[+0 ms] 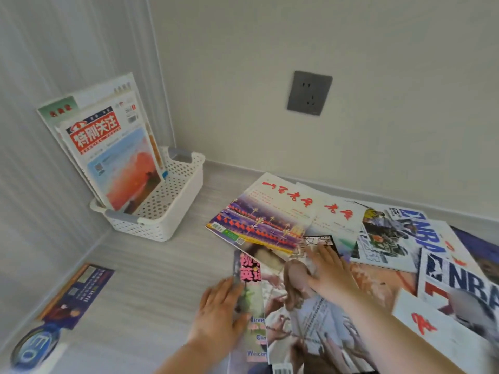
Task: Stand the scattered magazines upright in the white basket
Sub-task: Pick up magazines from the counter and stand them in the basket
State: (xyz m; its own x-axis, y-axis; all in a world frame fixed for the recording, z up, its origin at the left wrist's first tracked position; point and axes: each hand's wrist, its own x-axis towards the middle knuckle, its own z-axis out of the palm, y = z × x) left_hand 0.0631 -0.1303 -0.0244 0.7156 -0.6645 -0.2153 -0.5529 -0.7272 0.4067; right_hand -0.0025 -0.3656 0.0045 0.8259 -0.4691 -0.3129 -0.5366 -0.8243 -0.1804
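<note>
A loose spread of magazines (351, 238) covers the floor (151, 265) under and to the right of a person's two hands, overlapping one another as far as the wall. Up and to the left of the hands, well apart from them, the white basket (172, 209) sits in the corner with a few magazines already standing in it, leaning back toward the left wall; the front one has a red-and-white masthead (94, 133). Left of the hands, a dark blue leaflet (78, 295) lies alone on the floor.

The left hand (218, 314) curls over the left edge of the nearest magazine (302, 319), fingers on the cover and thumb at the spine side, though whether it truly pinches the edge cannot be told. The right hand (328, 271) lies flat and spread on the same cover, just beside a cover showing red lanterns (259, 222).

The step in hand appears to be picking up the next magazine. The next move likely calls for lifting it free of the overlapping pile, turning it on end, and carrying it to the basket's open side.
</note>
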